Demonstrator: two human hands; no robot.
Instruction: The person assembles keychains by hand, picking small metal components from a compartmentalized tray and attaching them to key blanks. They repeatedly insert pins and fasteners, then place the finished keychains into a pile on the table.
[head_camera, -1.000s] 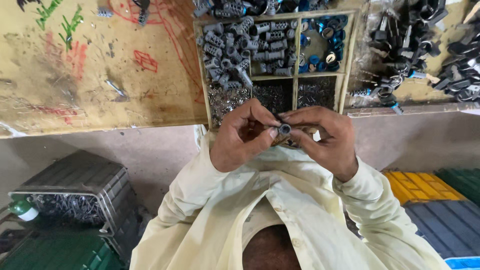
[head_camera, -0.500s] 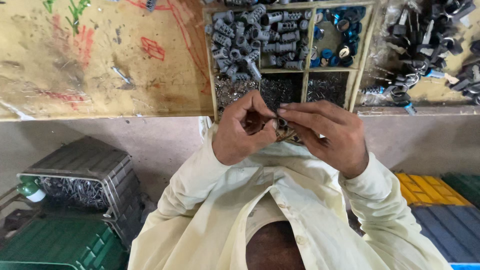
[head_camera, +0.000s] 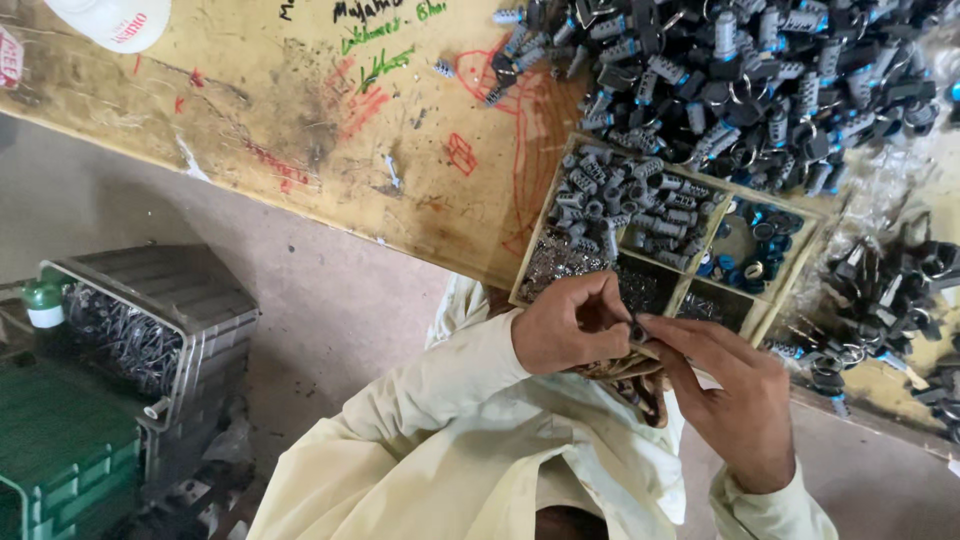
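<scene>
While both hands meet just below the near edge of the divided wooden tray (head_camera: 800, 262), a small dark part (head_camera: 636, 328) sits pinched between their fingertips, right at the tray's front rail. The left hand (head_camera: 572, 325) is curled nearly into a fist, its thumb and forefinger narrowed onto the part; the right hand (head_camera: 735, 400) reaches up toward the tray with its fingers extended and drawn close, their tips touching the same piece from the other side. The part is too small and too hidden by the fingers to tell its long axis or its exact shape. It lies level with the left hand's fingertips and at the far end of the right hand's fingers, so both are equally on it, the left hand's palm being the closer. Inside the tray, the far left compartment holds grey ribbed plugs (head_camera: 620, 200), the compartment to its right holds blue and black rings (head_camera: 752, 240), and the near compartments, just above the hands, hold small shiny metal bits (head_camera: 552, 262). Beyond the tray's far edge lies a heap of dark assembled fittings (head_camera: 760, 80) on the scribbled wooden bench (head_camera: 300, 120). Well to the left of the tray, off the bench, stands a grey plastic crate (head_camera: 150, 320) filled with metal pieces.
</scene>
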